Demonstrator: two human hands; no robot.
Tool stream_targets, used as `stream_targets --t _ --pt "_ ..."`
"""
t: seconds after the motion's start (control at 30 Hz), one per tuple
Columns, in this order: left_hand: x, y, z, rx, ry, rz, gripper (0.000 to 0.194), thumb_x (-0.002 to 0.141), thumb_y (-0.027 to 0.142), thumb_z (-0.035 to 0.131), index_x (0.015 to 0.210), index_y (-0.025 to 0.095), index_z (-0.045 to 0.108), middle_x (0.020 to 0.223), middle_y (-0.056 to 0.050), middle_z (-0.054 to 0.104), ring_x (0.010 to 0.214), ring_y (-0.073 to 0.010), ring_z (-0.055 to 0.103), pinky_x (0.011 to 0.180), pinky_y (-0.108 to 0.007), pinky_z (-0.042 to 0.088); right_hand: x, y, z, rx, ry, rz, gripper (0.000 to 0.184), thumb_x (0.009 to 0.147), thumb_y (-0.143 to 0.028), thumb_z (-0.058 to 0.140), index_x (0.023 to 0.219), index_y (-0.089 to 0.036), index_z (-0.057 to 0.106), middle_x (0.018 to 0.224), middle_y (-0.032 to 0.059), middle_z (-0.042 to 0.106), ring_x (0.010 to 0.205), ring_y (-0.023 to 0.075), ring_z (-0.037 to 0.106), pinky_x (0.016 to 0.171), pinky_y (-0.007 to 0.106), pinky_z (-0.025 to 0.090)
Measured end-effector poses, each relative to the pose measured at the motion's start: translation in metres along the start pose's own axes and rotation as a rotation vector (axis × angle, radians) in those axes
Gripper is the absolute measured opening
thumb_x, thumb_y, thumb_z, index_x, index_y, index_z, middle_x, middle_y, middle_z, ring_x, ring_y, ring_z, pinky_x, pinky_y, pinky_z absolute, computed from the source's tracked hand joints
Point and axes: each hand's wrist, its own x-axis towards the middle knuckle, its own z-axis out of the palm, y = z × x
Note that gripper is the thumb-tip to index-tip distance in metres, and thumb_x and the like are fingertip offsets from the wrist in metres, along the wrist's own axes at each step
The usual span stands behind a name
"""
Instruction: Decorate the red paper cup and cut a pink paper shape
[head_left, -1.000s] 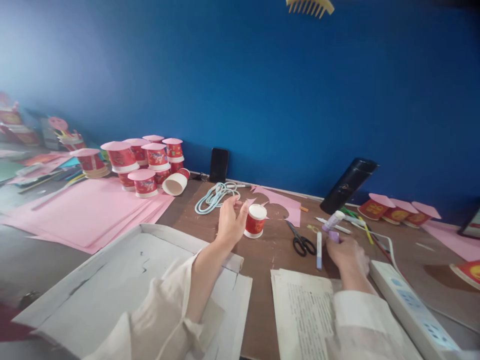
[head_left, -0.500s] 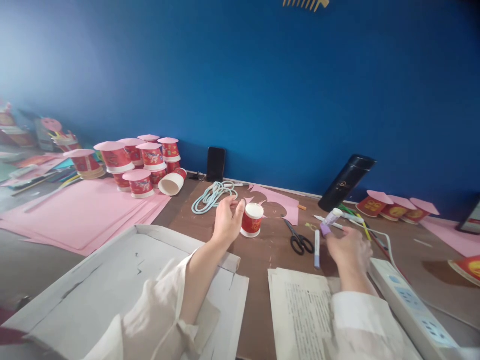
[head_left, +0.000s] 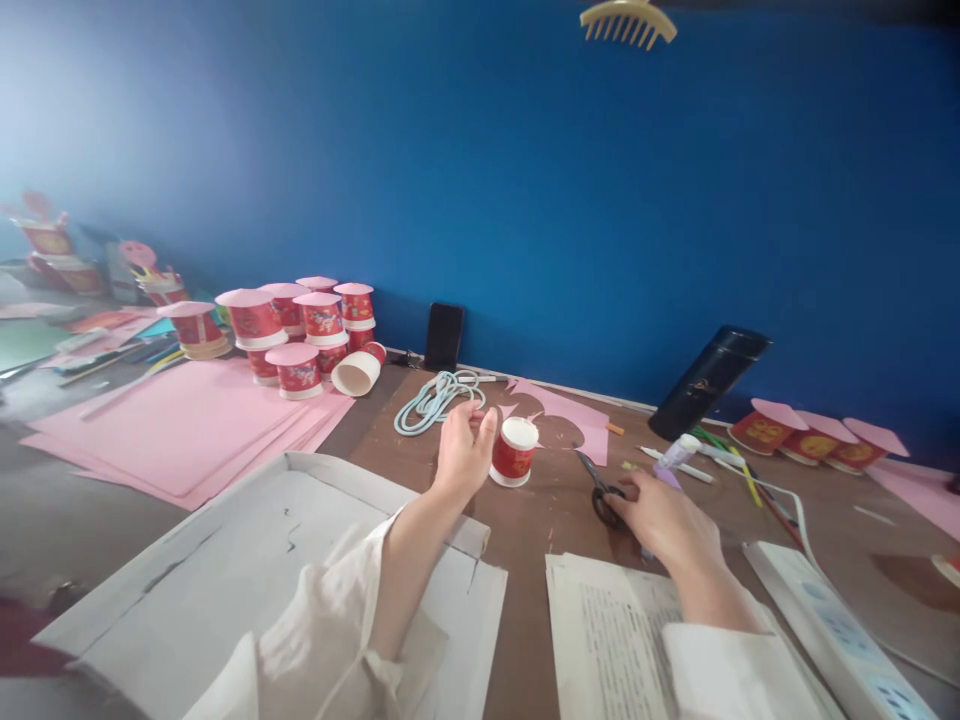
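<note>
My left hand [head_left: 466, 450] is beside a small red paper cup [head_left: 514, 462] with a white rim and base. Its fingers are loosely curled and the thumb stands a little apart; I cannot tell whether it touches the cup. Over the handles of black scissors [head_left: 603, 502] my right hand [head_left: 667, 520] hovers with thumb and forefinger apart, the fingertips at or just above one loop. Behind that hand a white and purple glue stick [head_left: 679, 453] rests on the table. The hand mostly covers a marker. A cut pink paper sheet [head_left: 592, 425] lies behind the cup.
Red cups with pink tops [head_left: 251, 318] stand on the left behind pink sheets [head_left: 180, 420]. A coiled pale-blue cord [head_left: 431, 402], phone [head_left: 444, 337] and black bottle [head_left: 709, 380] are near the wall. Cardboard [head_left: 262, 570], printed pages [head_left: 607, 630] and a power strip [head_left: 832, 620] lie in front.
My right hand has moved left, away from the glue stick and over the scissors' handles. My left hand stays beside the cup. The camera view has shifted slightly.
</note>
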Motion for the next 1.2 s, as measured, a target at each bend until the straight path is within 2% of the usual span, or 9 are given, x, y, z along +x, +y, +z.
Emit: stream_targets --t 0.2,0.37,0.47,0.6,0.7,0.8,0.9,1.07,1.2 --pt "0.001 0.000 0.001 0.010 -0.005 0.025 0.038 0.090 0.044 0.057 0.116 0.016 0.059 0.105 -0.011 0.067 0.096 -0.0214 0.064 0.093 -0.040 0.048 -0.006 -0.006 -0.001 -0.057 -0.027 -0.074 0.030 0.077 -0.052 0.060 0.089 -0.027 0.070 0.091 0.0102 0.073 0.086 0.0319 0.069 0.070 0.043 0.049" --pt "0.000 0.003 0.000 0.011 -0.014 -0.006 0.039 0.089 0.043 0.058 0.116 0.015 0.059 0.105 -0.012 0.067 0.097 -0.0216 0.064 0.093 -0.040 0.049 -0.006 -0.010 0.000 0.009 -0.008 -0.073 0.032 0.075 -0.049 0.061 0.096 -0.026 0.070 0.092 0.0102 0.073 0.086 0.0314 0.069 0.070 0.041 0.048" --pt "0.000 0.004 0.000 0.008 -0.017 -0.011 0.039 0.090 0.042 0.057 0.117 0.014 0.059 0.106 -0.013 0.067 0.098 -0.0221 0.064 0.094 -0.041 0.048 -0.002 -0.007 0.002 0.252 0.033 -0.065 0.033 0.071 -0.042 0.065 0.100 -0.026 0.070 0.093 0.0075 0.074 0.084 0.0265 0.069 0.069 0.035 0.048" --pt "0.002 0.005 0.000 -0.018 -0.020 -0.037 0.040 0.090 0.043 0.056 0.117 0.013 0.059 0.108 -0.013 0.067 0.101 -0.0225 0.064 0.094 -0.040 0.048 0.002 -0.005 0.003 0.839 0.032 -0.043 0.043 0.071 -0.038 0.064 0.109 -0.020 0.068 0.087 0.0065 0.072 0.074 0.0189 0.066 0.061 0.027 0.048" --pt "0.003 0.006 -0.001 -0.055 -0.042 -0.103 0.041 0.091 0.043 0.056 0.117 0.012 0.058 0.110 -0.015 0.066 0.100 -0.0223 0.065 0.093 -0.039 0.049 0.003 -0.007 0.004 1.294 -0.062 -0.013 0.041 0.069 -0.036 0.069 0.105 -0.017 0.068 0.078 0.0027 0.067 0.062 0.0131 0.059 0.050 0.022 0.042" --pt "0.004 0.009 -0.002 -0.086 -0.063 -0.168 0.041 0.091 0.043 0.055 0.118 0.012 0.058 0.111 -0.014 0.067 0.100 -0.0215 0.065 0.091 -0.036 0.049 0.003 -0.007 0.004 1.589 -0.175 -0.079 0.033 0.066 -0.033 0.077 0.094 -0.018 0.068 0.074 -0.0010 0.063 0.057 0.0080 0.054 0.045 0.017 0.039" --pt "0.003 0.013 -0.004 -0.107 -0.087 -0.196 0.040 0.092 0.043 0.053 0.116 0.012 0.059 0.112 -0.013 0.067 0.101 -0.0206 0.065 0.091 -0.034 0.048 0.003 -0.007 0.005 1.702 -0.244 -0.100 0.034 0.064 -0.028 0.082 0.094 -0.019 0.069 0.081 -0.0005 0.066 0.060 0.0073 0.057 0.046 0.016 0.041" --pt "0.003 0.016 -0.004 -0.111 -0.096 -0.200 0.036 0.092 0.042 0.053 0.113 0.014 0.060 0.113 -0.012 0.067 0.101 -0.0198 0.064 0.091 -0.032 0.047 0.001 -0.005 0.004 1.736 -0.293 -0.105 0.044 0.063 -0.026 0.084 0.105 -0.022 0.070 0.090 0.0017 0.070 0.068 0.0096 0.063 0.047 0.015 0.046" --pt "0.003 0.016 -0.004 -0.103 -0.095 -0.213 0.037 0.092 0.041 0.053 0.116 0.013 0.059 0.115 -0.013 0.065 0.102 -0.0194 0.063 0.092 -0.031 0.046 -0.001 -0.007 0.000 1.720 -0.264 -0.166 0.046 0.064 -0.026 0.083 0.107 -0.024 0.069 0.086 0.0009 0.069 0.061 0.0066 0.058 0.036 0.009 0.031"
